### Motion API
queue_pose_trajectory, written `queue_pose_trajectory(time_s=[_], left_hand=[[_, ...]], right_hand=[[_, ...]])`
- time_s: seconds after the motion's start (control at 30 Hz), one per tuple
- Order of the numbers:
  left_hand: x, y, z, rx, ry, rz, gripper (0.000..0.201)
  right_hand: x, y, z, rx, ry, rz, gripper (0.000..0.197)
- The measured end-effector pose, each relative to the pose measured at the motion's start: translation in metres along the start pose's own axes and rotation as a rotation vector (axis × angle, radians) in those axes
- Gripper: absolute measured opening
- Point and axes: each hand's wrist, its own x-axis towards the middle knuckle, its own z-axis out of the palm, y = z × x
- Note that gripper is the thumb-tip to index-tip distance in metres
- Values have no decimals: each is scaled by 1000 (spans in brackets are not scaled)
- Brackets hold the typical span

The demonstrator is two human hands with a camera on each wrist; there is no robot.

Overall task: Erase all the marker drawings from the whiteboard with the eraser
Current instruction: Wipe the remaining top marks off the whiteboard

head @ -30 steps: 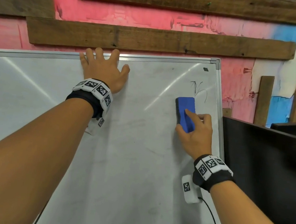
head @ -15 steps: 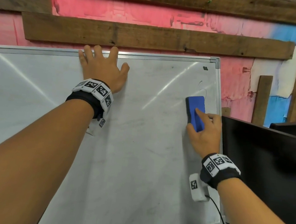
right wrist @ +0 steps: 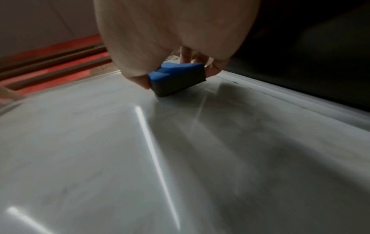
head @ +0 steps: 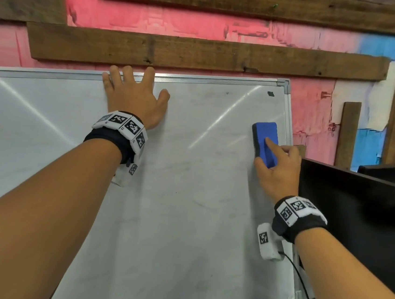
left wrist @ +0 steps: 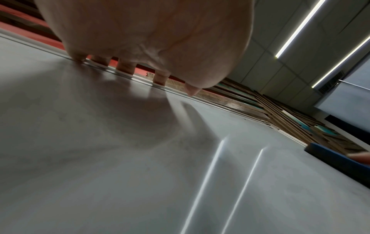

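Two hands: both lie against the whiteboard (head: 186, 197), well apart.
Eraser: blue eraser (head: 264, 143) lies flat on the board near its right frame edge, below the top right corner; its long axis runs up the board, tilted slightly left at the top, far end pointing to the top frame.
Right hand: right hand (head: 278, 172) grips the eraser's lower half, thumb on its left side, other fingers (right wrist: 186, 54) curled round its right side, index finger laid along the blue back.
Left hand: left hand (head: 136, 99) is pressed flat on the board, fingers (left wrist: 125, 67) straight and spread, their tips on the top frame.
Board surface: faint grey smears; a small dark mark (head: 270, 93) sits above the eraser, just under the top frame.
Around: a dark panel (head: 356, 202) stands just right of the right-hand fingers, beside the board's edge; wooden planks (head: 201, 54) on a pink painted wall lie beyond the left fingertips.
Wrists: marker-patterned bands (head: 300, 208) on both.
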Motion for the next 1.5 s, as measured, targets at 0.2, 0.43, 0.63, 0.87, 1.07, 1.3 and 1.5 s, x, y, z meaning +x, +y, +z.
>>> queue_pose_trajectory(time_s=[0.2, 0.43, 0.63, 0.87, 1.07, 1.3, 1.5], left_hand=[[0, 0, 0, 0, -13, -6, 63], [-1, -1, -3, 3, -10, 4, 61], [-2, -3, -1, 9, -37, 4, 64], [-6, -9, -5, 41, -27, 52, 60], [-10, -20, -6, 29, -54, 115, 64], [-5, -37, -8, 50, -94, 217, 67], [-10, -37, -5, 11, -68, 225, 66]], right_hand=[[-2, 7, -4, -24, -2, 17, 53], [40, -17, -6, -64, -38, 103, 57], [-12, 2, 7, -81, 12, 164, 57], [-4, -24, 12, -47, -20, 99, 54], [-22, -61, 36, -75, -167, -146, 54], [-57, -60, 39, -128, -310, -233, 57], [-71, -63, 41, -124, -328, -236, 57]])
